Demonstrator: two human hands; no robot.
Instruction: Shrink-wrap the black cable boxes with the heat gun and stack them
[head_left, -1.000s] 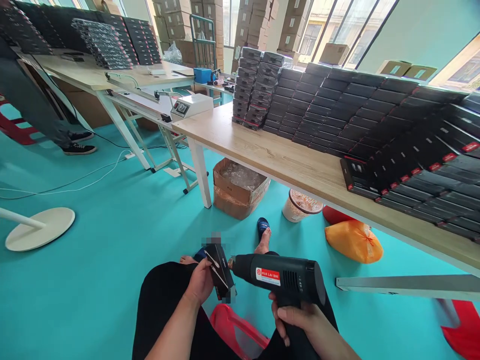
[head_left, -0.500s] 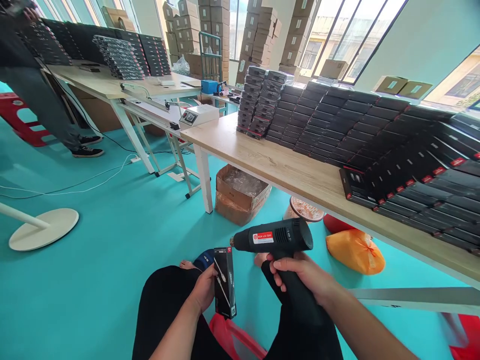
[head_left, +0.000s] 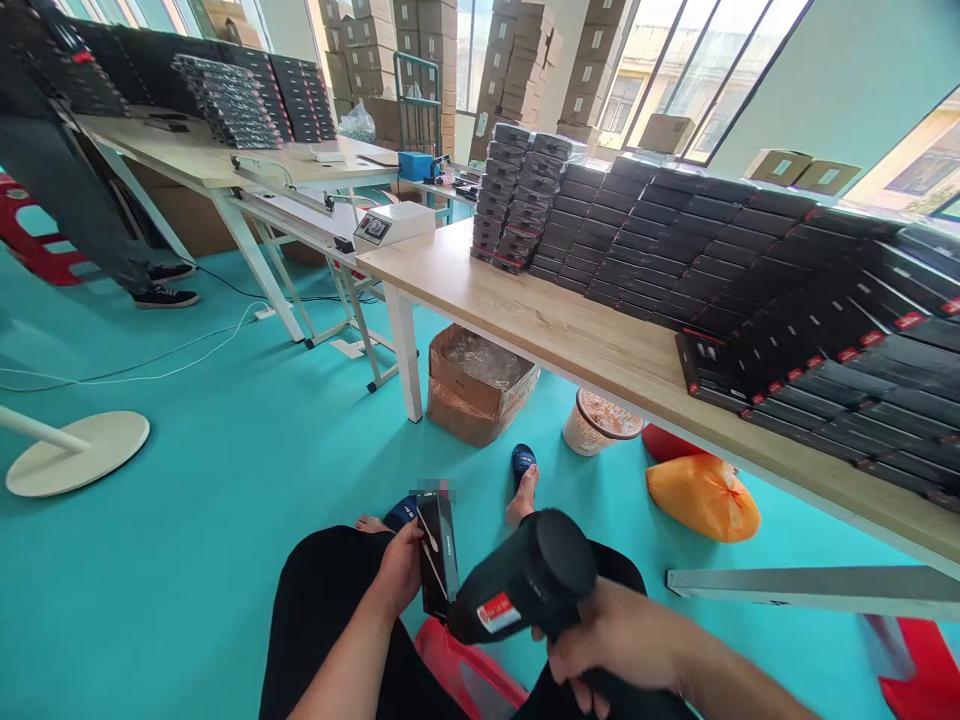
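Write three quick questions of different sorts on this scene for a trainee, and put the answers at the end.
1. True or false: the left hand holds a slim black box.
2. Multiple choice: what colour is the tied bag on the floor?
A) green
B) orange
C) black
3. Fill in the missing word: the right hand grips the heat gun by its ____.

Key: 1 true; 2 B; 3 handle.

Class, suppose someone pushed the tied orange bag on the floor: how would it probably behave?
The orange bag would probably give and crease, as its thin-looking skin gathers at the tie. It might slide or slump rather than roll, being long and lying on its side. Its weight is hard to judge: the contents are hidden.
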